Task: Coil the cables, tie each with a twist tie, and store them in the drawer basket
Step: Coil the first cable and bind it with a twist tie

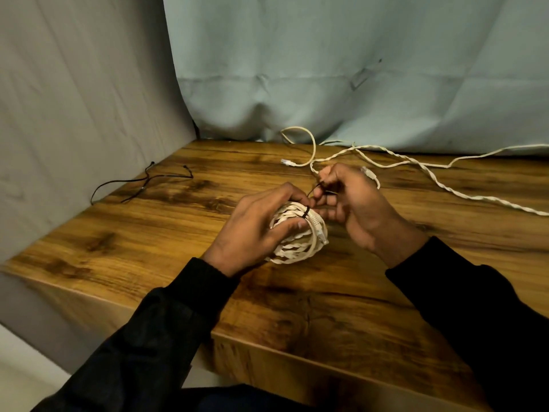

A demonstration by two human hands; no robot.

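In the head view, the left hand (pixel 258 226) is gripping the coiled white cable (pixel 300 236), which is lying on the wooden table (pixel 148 233). The right hand (pixel 353 208) is pinching the ends of the black twist tie (pixel 306 212) that is going around the coil. Loose white cables (pixel 430 171) are lying behind, and spare black ties (pixel 142 182) are lying at the left.
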